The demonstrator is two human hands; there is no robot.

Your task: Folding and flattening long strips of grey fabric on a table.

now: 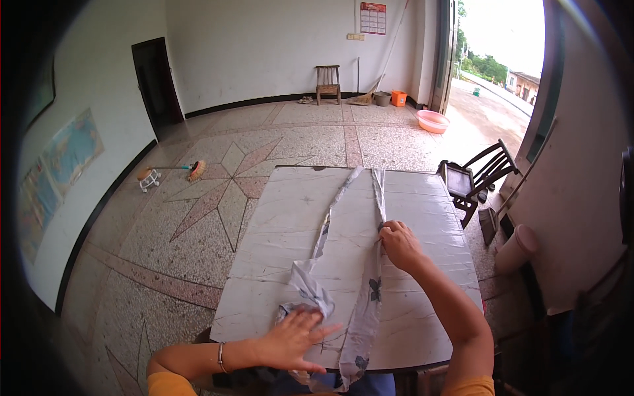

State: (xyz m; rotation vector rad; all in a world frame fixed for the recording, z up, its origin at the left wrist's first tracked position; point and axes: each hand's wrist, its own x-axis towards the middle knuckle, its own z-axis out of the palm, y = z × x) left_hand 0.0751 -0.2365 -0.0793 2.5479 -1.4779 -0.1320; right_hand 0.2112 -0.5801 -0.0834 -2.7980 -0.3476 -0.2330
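Observation:
A long strip of thin grey cloth (pixel 363 313) with dark leaf-like prints runs up the table, narrowing toward the far edge. My right hand (pixel 399 244) is closed round its narrow part, fingertips pinched on the fabric. To its left, a second twisted strip (pixel 323 231) comes down from the far edge into a crumpled bunch of the same cloth (pixel 309 287). My left hand (pixel 294 338) lies spread at the lower end of this bunch, its fingers apart and touching it. Some cloth hangs over the near edge by my lap. Whether the strips join beyond the far edge is hidden.
The white-covered table (pixel 429 303) has creased, taped sheeting. A dark wooden chair (pixel 472 175) stands off its far right corner, near a dustpan (pixel 489 224) and pink bin (pixel 518 247). A pink basin (pixel 433 121) sits by the open doorway. A small wooden chair (pixel 328 84) stands against the far wall.

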